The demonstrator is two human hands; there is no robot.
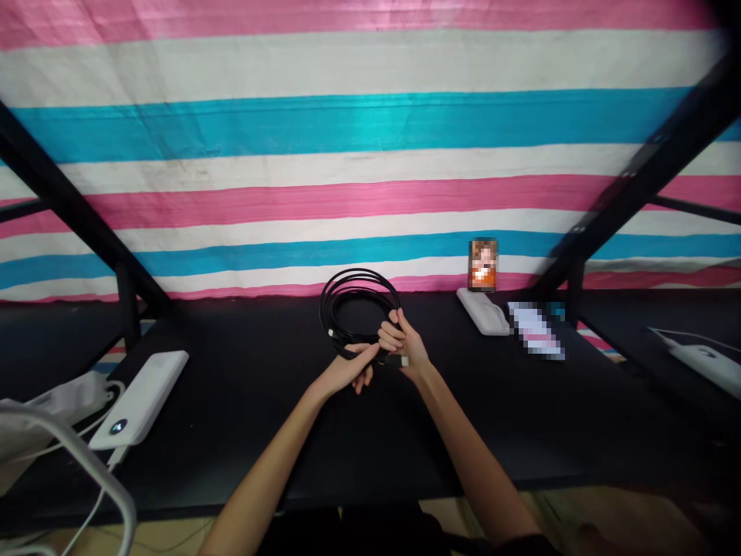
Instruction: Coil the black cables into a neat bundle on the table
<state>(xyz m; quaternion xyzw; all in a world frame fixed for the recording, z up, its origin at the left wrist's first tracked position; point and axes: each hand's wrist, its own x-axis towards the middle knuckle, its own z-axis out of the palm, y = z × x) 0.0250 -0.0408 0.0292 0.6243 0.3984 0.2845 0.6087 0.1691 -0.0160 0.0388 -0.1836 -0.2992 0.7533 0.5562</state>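
A black cable [331, 297], wound into several loops, stands over the middle of the dark table. My left hand [347, 372] is closed around the lower part of the coil, thumb on top. My right hand [405, 347] grips the coil's right side with curled fingers, close beside the left thumb. A cable plug with a pale metal end [404, 361] pokes out under my right fingers. Another small pale tip [331, 333] shows at the coil's left side. My fingers partly hide the lower loops.
A white power bank [144, 394] with a cable plugged in lies left, near a white power strip [69, 398]. Back right, a phone-like screen [483, 265] stands by a pale holder [483, 313] and a blurred packet [536, 330]. Another white device [709, 363] is far right. Black frame bars [631, 193] flank the table.
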